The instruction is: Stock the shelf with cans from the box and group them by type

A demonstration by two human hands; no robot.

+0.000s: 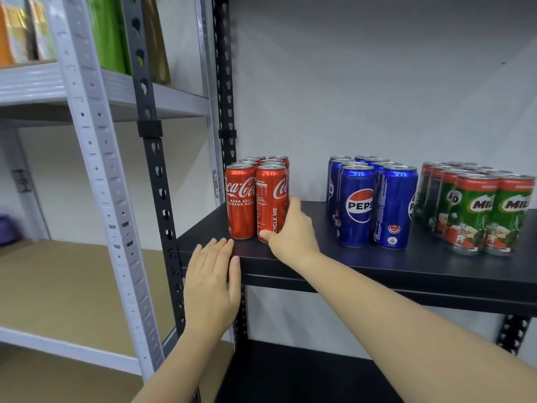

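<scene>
At the far left stands a grey metal rack (96,135) whose upper level holds green and orange packets (107,30) and whose lower levels are pale brown boards. Just right of it, a black slotted post (157,158) marks the left front corner of a black shelf (377,266) set against a white wall.

The left hand (210,282) lies flat over the front left edge of the black shelf, fingers straight and close together, fingertips just in front of the red cans and holding nothing.

Behind those fingertips stands a group of red Coca-Cola cans (241,202), upright in two columns running back toward the wall, at the left end of the shelf.

The right hand (290,228) reaches in from the lower right and grips the front right red can (271,202) low on its body, thumb on the front near the base, fingers curled round its right side. That can stands upright on the shelf, touching the red can to its left.

Further right, well apart from the red group, stands a cluster of blue Pepsi cans (359,205), upright in rows.

At the right end, near the blue cans, is a cluster of green Milo cans (470,213), also upright, reaching to the edge of view
</scene>
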